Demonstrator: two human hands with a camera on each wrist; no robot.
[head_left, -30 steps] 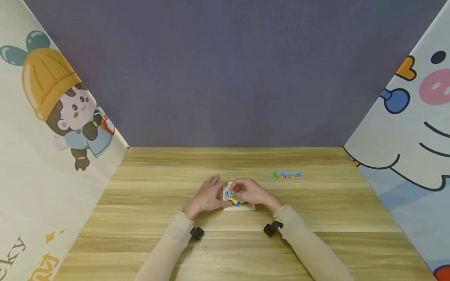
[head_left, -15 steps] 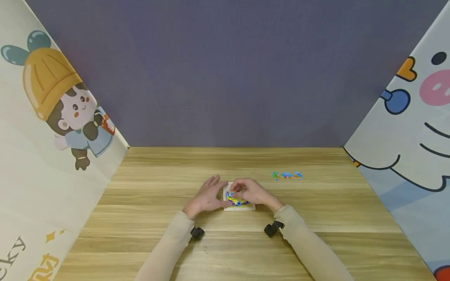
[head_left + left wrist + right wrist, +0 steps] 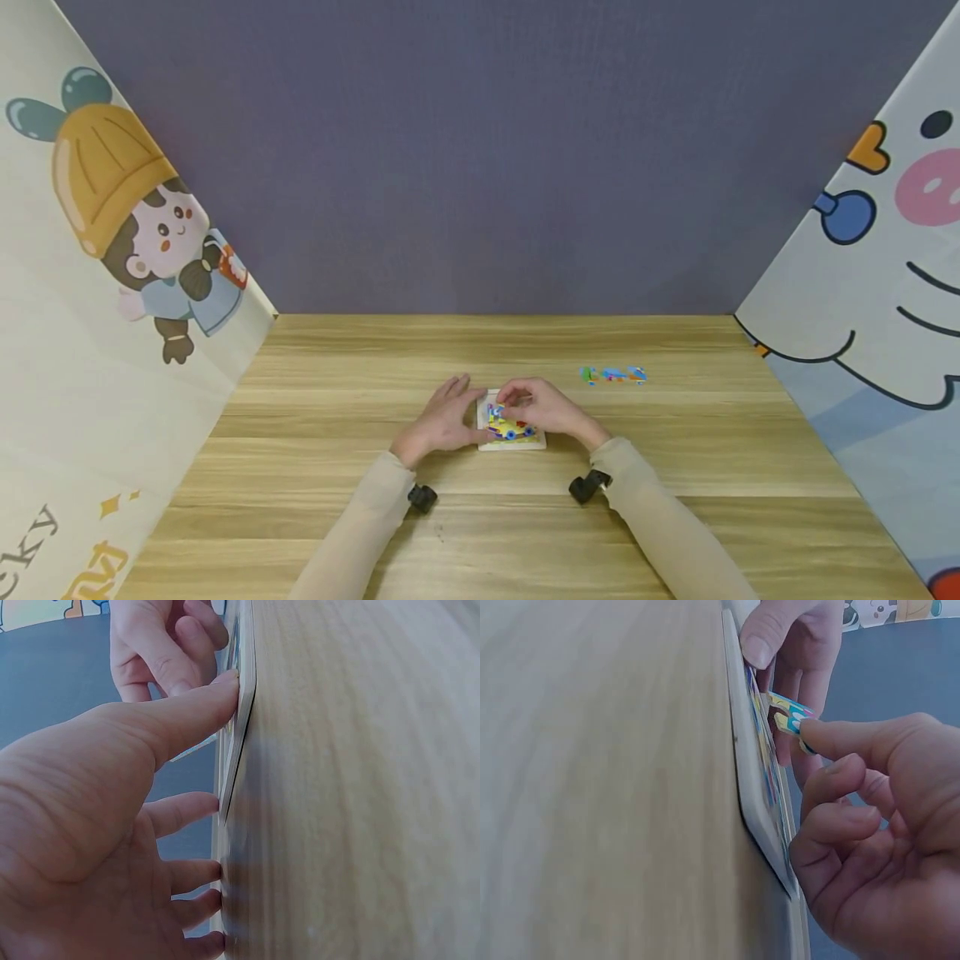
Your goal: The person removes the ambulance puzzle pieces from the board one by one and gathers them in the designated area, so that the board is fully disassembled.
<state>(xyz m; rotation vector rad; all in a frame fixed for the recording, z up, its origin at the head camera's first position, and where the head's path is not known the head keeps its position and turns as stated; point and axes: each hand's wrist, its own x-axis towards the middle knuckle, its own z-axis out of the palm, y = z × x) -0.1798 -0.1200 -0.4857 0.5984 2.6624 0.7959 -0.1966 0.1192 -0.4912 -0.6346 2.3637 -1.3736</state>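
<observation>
A small white-framed jigsaw puzzle board (image 3: 513, 446) lies on the table, with a yellow vehicle on blue wheels in its picture. My left hand (image 3: 442, 418) steadies the board from the left; its thumb (image 3: 199, 709) rests on the near edge, the other fingers extended along the far-left side. Above the picture, my right hand (image 3: 551, 412) pinches a colourful jigsaw piece (image 3: 790, 714) between thumb and fingers. In the right wrist view that piece is tilted and apart from the board. Part of the picture is hidden behind the right hand.
Several loose jigsaw pieces (image 3: 613, 375) lie in a row farther back on the right of the wooden table (image 3: 360, 342). A dark grey partition (image 3: 495, 167) rises behind the table, with cartoon-printed panels on both sides.
My right hand has lifted and shifted slightly with the jigsaw piece, uncovering more of the picture, including a red detail. The left hand stays on the board.
</observation>
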